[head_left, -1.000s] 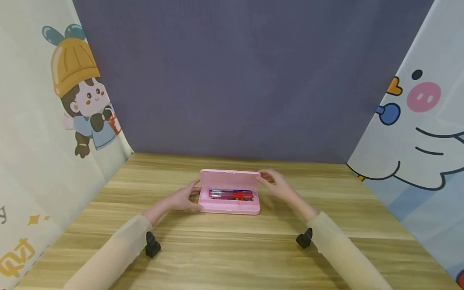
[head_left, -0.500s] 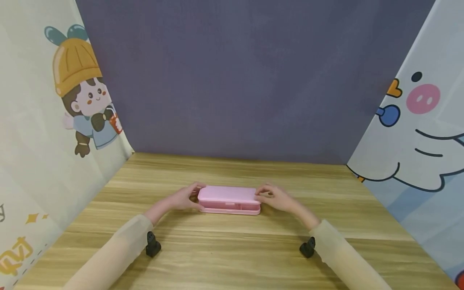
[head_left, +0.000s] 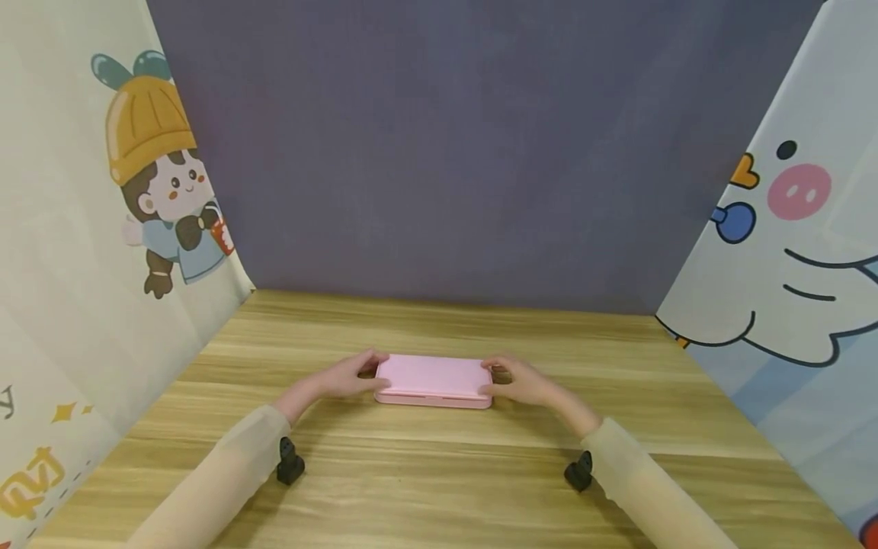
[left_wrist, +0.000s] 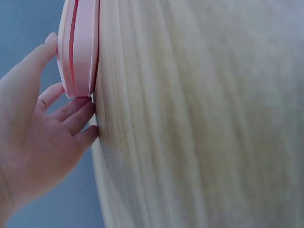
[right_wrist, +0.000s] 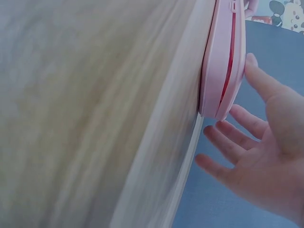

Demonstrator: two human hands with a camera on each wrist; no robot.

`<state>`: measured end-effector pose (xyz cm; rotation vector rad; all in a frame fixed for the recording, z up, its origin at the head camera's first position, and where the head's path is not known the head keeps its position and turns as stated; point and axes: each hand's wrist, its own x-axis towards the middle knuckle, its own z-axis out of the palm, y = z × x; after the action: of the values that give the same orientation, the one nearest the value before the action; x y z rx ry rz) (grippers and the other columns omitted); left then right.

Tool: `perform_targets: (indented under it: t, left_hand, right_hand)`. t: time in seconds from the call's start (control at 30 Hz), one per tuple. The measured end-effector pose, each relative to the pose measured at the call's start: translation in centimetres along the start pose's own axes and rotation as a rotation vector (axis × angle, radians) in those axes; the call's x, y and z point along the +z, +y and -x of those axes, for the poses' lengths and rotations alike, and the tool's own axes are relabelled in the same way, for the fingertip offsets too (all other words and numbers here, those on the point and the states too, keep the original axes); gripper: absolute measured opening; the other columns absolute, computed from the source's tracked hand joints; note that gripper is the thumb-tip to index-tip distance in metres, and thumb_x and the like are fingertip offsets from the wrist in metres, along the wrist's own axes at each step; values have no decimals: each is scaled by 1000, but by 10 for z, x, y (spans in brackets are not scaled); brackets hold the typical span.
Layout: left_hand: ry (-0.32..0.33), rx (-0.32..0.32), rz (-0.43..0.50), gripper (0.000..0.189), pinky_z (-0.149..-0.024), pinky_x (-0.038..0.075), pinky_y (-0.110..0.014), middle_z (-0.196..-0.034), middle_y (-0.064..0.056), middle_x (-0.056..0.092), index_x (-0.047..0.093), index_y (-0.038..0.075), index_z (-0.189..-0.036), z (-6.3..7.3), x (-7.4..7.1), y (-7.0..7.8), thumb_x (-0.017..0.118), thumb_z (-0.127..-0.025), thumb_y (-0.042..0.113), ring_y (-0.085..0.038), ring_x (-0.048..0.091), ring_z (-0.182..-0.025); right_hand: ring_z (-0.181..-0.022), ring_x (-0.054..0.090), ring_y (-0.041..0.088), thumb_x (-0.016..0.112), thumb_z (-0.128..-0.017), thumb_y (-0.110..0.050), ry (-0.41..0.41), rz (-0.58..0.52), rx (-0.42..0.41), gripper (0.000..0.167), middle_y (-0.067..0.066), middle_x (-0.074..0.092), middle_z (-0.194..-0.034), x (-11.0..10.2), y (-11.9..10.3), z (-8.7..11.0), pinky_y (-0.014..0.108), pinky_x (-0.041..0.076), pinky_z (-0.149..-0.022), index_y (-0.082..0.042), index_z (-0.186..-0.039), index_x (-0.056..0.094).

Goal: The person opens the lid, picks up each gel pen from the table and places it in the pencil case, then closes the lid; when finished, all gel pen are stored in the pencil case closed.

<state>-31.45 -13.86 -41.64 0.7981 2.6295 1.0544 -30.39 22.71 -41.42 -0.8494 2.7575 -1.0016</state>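
A pink pencil case (head_left: pixel 435 375) lies flat on the wooden table with its lid lowered over the base. Both wrist views show a thin red gap between lid and base. My left hand (head_left: pixel 351 375) grips the case's left end, its thumb on top of the lid and its fingers at the end and back corner. At the right end, my right hand (head_left: pixel 519 379) holds the lid's corner between thumb and fingers, with the lower fingers spread loosely. The inside of the case is hidden by the lid.
The wooden table (head_left: pixel 425 473) reaches back to a dark grey-blue cloth (head_left: pixel 453 152). Cartoon-printed sheets hang at the left (head_left: pixel 62 305) and right (head_left: pixel 809 305). A small black device (head_left: pixel 289 462) sits at the left cuff, another black device (head_left: pixel 579 471) at the right.
The lid has swung from upright down over the base, covering the pens inside. My right hand came down with it, and my left thumb shifted up from the base onto the lid.
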Motion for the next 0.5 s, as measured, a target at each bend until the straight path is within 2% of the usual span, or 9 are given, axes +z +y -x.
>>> perform_targets:
  t: [0.27,0.5]
  left_hand:
    - [14,-16,-18,63,-110,34,-45,-141,-21,43,43,0,-134,-9,3,7,65,-87,36,-34,39,-133]
    - [22,34,-47,59,-108,37,-46,-136,-25,47,44,-4,-131,-22,9,15,66,-88,30,-36,43,-129]
  right_hand:
    - [-124,47,40,68,-86,-32,9,7,2,58,22,51,-133,-6,6,2,49,41,-104,2,-130,51]
    - [-125,45,42,67,-87,-30,-8,1,24,60,25,48,-135,-14,13,6,49,40,-104,4,-133,48]
